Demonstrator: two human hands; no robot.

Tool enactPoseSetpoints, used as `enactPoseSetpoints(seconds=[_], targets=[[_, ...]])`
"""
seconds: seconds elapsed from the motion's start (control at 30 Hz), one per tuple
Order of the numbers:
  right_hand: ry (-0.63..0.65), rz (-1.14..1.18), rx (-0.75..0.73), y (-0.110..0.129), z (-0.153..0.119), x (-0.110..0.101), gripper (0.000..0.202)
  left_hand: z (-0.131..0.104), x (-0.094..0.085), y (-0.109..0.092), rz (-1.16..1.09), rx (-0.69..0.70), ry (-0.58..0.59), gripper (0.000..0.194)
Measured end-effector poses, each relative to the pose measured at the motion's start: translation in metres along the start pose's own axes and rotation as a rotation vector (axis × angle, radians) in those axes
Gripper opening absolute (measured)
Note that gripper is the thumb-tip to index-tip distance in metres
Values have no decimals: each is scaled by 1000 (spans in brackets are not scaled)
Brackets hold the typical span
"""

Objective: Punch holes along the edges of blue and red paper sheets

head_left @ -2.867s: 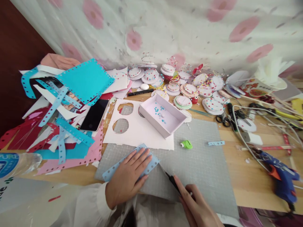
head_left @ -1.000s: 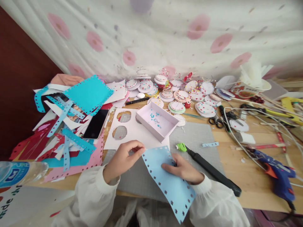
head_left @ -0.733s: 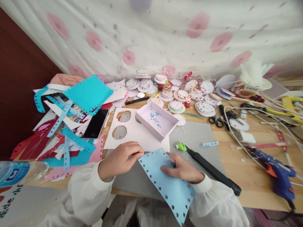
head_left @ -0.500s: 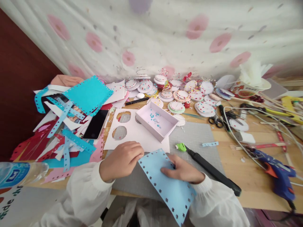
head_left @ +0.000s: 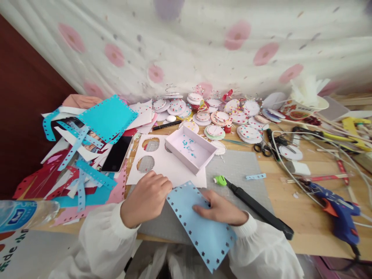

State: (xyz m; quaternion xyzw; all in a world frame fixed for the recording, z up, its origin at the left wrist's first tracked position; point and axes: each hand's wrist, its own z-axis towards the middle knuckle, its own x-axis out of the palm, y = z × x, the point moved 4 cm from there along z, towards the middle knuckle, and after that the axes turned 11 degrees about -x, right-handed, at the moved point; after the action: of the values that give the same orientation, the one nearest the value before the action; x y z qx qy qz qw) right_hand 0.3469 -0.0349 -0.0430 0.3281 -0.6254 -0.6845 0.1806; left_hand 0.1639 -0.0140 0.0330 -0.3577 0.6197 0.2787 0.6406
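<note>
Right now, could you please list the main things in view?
Punched sheet: 1, light blue, foreground
Craft knife: 1, black, on mat
Cutting mat: 1, grey, centre
Box: 1, lilac, centre
Card: 1, white, under box
Smartphone: 1, black, left
Paper scraps: many, mixed, left
Disc stacks: many, whitish, back
Glue gun: 1, blue, right
Bottle: 1, clear, left
Curtain: 1, white, back
Left hand: 1, white-sleeved, near sheet
Right hand: 1, white-sleeved, holding sheet

Craft worktable [head_left: 283, 201], paper scraps [head_left: 74, 148], cutting mat [head_left: 238, 164], glue gun [head_left: 343, 221]

Letters "de" on pale printed surface [head_left: 49, 252]; bottle label [head_left: 19, 211] and cup [head_left: 300, 114] lettering illegible.
</note>
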Motion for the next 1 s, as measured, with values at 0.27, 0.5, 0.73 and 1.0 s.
enactPoseSetpoints(seconds=[0.27, 0.5, 0.73, 1.0], targets=[[118, 16, -29, 8, 0, 3, 31, 10, -23, 24, 276, -141, -131, 21], [105, -4, -43, 6, 0, 6, 31, -19, -34, 99, 464, -550, -188, 33], [-104, -18, -137, 7, -12, -1, 28, -28, -20, 108, 285, -513, -223, 34], [-674, -258, -151, -18, -73, -26, 13, 49, -19, 47, 62, -158, -333, 45]])
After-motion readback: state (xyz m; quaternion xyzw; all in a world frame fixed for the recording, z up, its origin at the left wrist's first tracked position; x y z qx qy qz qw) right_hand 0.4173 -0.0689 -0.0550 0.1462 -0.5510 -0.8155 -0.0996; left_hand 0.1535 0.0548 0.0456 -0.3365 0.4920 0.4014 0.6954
